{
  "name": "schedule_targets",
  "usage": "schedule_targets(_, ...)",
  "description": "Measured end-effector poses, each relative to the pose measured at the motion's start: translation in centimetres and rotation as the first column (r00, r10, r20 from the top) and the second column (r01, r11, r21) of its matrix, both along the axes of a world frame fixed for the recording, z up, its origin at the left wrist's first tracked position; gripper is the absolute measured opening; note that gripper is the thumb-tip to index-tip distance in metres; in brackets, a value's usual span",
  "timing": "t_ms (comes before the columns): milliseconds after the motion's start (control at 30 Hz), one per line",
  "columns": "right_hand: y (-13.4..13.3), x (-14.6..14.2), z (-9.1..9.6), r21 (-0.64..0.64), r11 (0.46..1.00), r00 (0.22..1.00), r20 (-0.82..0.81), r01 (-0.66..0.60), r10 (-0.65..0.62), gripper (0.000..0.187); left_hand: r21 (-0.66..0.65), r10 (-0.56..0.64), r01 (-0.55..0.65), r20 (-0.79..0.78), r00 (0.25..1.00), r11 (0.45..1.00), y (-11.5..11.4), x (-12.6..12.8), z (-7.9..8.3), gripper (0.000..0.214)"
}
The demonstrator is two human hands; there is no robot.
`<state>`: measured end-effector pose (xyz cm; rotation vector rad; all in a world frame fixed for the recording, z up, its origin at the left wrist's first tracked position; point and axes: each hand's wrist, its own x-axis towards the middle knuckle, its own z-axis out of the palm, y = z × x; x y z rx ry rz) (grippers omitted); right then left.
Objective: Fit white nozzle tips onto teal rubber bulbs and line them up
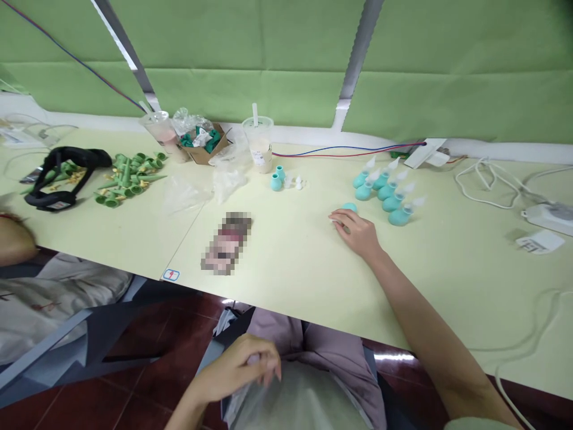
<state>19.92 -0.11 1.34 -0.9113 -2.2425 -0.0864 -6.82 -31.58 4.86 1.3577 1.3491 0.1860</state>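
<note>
My right hand (356,232) rests on the pale table (290,263), fingers curled round a teal rubber bulb (350,208) that shows only partly above them. Just beyond it lie several teal bulbs with clear nozzles (388,192) in a cluster. My left hand (244,367) is down at my lap below the table edge, fingers bent and pinching a clear plastic bag (290,400). Two small teal pieces (276,179) and some clear caps (295,182) sit farther back near the middle.
A blurred-out flat object (226,242) lies mid-table. At the left are green cones (129,176), a black strap (62,173), two drink cups (259,143) and a cardboard box (203,143). Cables and a power adapter (548,215) lie at the right. Another person's arm (15,239) is at the far left.
</note>
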Motion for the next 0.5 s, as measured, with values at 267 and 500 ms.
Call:
schedule_targets(267, -0.1, 0.2, -0.1, -0.009, 1.0, 1.0, 0.015, 0.006, -0.006, 0.021, 0.076, 0.045, -0.013, -0.437, 0.898, 0.997, -3.1, -1.4, -16.5, 0.063)
schedule_targets(500, -0.1, 0.2, -0.1, 0.015, 1.0, 0.999, 0.033, 0.016, -0.016, 0.021, 0.27, 0.276, -0.188, -0.34, 0.899, 0.944, -1.3, -1.5, -21.6, 0.069)
